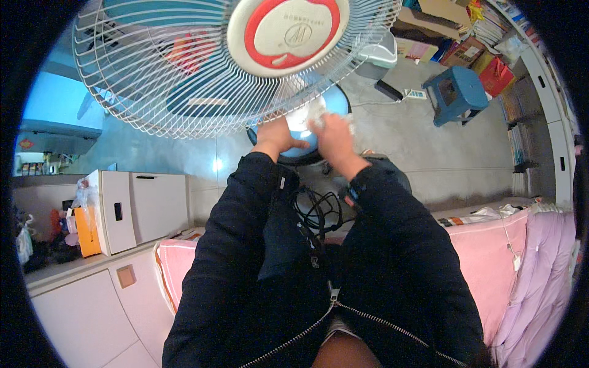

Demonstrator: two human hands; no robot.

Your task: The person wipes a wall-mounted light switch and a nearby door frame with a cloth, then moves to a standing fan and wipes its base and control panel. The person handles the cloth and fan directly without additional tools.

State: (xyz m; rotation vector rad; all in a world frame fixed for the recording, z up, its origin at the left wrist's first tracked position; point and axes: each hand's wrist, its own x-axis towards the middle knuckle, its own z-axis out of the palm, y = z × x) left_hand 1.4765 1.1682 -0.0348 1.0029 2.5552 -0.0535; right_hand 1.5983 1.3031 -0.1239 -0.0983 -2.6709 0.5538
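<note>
A standing electric fan (184,99) fills the upper part of the view, its white wire guard tilted towards me. At the guard's centre is a white and red badge (294,34) bearing writing. Below it stands the fan's round blue base (337,102) with a dark rim, partly covered by the guard and my hands. My left hand (276,137) lies against the base's near left side, thumb pointing right and fingers partly behind the guard. My right hand (337,140) is closed on a crumpled whitish cloth (317,115), pressed near the base's pale middle part.
A coiled black cable (317,211) lies between my legs. To the right are a blue plastic stool (460,94), a power strip (414,94) and a grey bin (377,55). White drawers (158,207) stand left; pink bedding (487,262) is beside me.
</note>
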